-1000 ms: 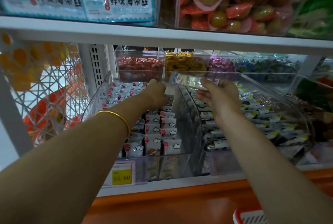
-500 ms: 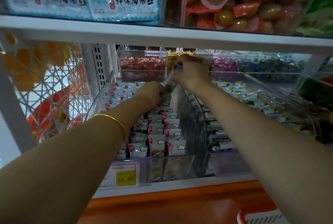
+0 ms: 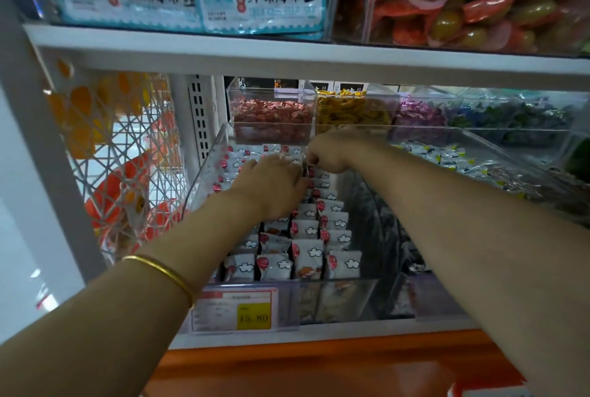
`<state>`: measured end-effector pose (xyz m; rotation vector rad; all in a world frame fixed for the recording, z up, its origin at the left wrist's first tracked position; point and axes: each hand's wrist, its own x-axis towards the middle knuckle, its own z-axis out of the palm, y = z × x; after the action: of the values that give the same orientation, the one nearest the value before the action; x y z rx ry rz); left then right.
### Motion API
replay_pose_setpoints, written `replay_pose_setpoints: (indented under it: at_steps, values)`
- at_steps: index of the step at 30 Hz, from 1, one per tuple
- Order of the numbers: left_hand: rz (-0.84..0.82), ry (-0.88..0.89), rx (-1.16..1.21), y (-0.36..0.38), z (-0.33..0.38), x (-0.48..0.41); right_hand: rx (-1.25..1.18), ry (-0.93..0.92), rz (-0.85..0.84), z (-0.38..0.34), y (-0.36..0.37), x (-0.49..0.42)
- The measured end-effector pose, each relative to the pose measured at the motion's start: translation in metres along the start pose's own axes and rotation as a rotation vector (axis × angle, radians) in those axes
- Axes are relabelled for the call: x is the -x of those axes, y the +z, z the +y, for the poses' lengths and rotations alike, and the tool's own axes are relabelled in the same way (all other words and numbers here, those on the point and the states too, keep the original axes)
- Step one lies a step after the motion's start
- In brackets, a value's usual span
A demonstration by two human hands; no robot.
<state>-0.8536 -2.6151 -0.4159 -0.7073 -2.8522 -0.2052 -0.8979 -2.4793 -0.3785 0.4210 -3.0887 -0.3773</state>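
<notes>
- Where the white packets (image 3: 308, 256) stand in rows inside the clear bin (image 3: 206, 173), your left hand (image 3: 274, 187) rests on the rear rows, fingers bent forward; a grip cannot be told.
- Your right hand (image 3: 335, 153) hangs just beside it, fingers curled downward at the bin's right wall; whether they pinch a packet cannot be told.
- Behind sit tubs of red sweets (image 3: 271, 115) and yellow sweets (image 3: 351, 110).
- A yellow price tag (image 3: 253, 316) fronts the bin.

Both forearms reach from the lower corners toward the frame's centre. The left grip (image 3: 274, 187) lies knuckles-up; the right grip (image 3: 335, 153), just above-right of it, has fingers curled under.
</notes>
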Motion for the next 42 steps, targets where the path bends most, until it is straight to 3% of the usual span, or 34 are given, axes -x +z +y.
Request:
replay_pose_setpoints:
  at_steps: [3,8,12,18,22,27,32,34,37,42]
  values:
    - [-0.063,-0.012,0.015,0.004,-0.003,0.002,-0.088,-0.009,-0.032,0.004,-0.002,-0.002]
    - [-0.057,-0.010,0.075,0.005,-0.005,0.003,-0.369,0.070,0.194,0.012,0.000,-0.011]
    - [-0.041,-0.006,0.129,0.004,-0.005,0.003,-0.239,0.101,0.338,0.009,0.000,-0.020]
    - [-0.062,0.002,0.141,0.002,-0.004,0.004,0.031,0.172,0.246,-0.004,0.009,-0.032]
    - [-0.050,0.000,0.139,-0.001,-0.003,0.006,-0.016,0.199,0.268,-0.004,0.008,-0.035]
    - [0.109,-0.034,0.296,-0.013,0.000,0.021,-0.351,0.297,0.412,0.008,-0.005,-0.014]
    - [0.280,-0.131,0.572,-0.026,0.011,0.063,-0.588,0.392,0.847,0.008,-0.004,0.061]
    - [0.311,-0.181,0.676,-0.030,0.019,0.080,-0.770,0.376,0.939,0.000,-0.003,0.096]
    - [0.320,-0.198,0.781,-0.036,0.026,0.102,-1.046,0.310,0.925,-0.020,-0.003,0.141]
    - [0.236,-0.257,1.178,-0.041,0.024,0.131,-1.621,0.268,0.686,-0.051,0.001,0.186]
